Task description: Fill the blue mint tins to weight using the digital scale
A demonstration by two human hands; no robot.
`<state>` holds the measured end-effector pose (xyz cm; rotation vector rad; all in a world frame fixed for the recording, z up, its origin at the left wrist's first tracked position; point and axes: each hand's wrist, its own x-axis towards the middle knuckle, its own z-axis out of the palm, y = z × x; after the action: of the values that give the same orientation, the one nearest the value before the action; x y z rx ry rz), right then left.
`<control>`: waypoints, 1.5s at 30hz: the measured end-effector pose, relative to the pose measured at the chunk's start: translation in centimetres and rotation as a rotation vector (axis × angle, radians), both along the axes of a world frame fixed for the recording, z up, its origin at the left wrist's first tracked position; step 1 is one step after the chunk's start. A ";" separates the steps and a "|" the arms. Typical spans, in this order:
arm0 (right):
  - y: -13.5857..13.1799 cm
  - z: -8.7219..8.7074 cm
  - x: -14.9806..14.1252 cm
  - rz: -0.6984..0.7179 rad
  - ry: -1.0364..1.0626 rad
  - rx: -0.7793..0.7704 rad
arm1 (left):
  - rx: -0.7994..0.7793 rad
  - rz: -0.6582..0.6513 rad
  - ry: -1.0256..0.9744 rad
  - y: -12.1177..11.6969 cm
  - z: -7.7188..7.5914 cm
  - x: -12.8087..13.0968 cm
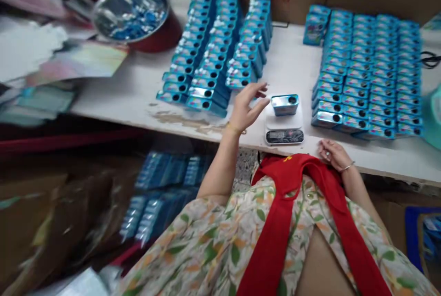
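Blue box [285, 108] on scale [284, 123], display [276, 134] unreadable

Bare arms, seen from head. Left forearm [220, 163]: slants forward and inward; left wrist [237, 125] roughly in line with it. Left grip [245, 106]: farther forward of pair; left thumb [259, 108] and left fingers [256, 89] spread apart, tips directed toward person's right, fingers slightly bent. Right forearm [361, 192]: slants forward and inward. Right wrist [346, 164]: leads into right grip [334, 154], set farther back; right fingers [324, 146] curled inward, contents unclear. Grips well apart.
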<state>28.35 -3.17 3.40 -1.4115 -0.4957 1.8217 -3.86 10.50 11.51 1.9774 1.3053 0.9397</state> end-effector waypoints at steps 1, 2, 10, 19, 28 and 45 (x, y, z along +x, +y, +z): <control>0.1 0.0 0.0 0.014 0.007 0.004 | -0.011 -0.004 -0.004 0.0 -0.1 -0.1; 0.2 0.1 0.0 0.027 0.010 0.015 | -0.006 -0.003 -0.012 -0.2 -0.1 -0.2; 0.0 1.3 -0.2 0.046 -0.011 0.075 | 0.154 -0.049 -0.056 -0.3 -1.0 -0.4; -0.3 1.0 -0.8 0.022 -0.026 0.017 | 0.167 -0.235 0.213 0.7 -1.1 0.8; -0.6 0.8 -1.3 0.037 0.040 -0.037 | 0.293 -0.130 0.404 16.3 -1.9 6.6; -0.8 0.8 -0.2 0.039 0.125 -0.164 | 0.309 -0.183 0.375 16.4 -1.3 7.0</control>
<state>28.18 -4.02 4.23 -1.3932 -0.3179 2.0061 3.13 26.87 10.16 2.5609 1.1955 0.7393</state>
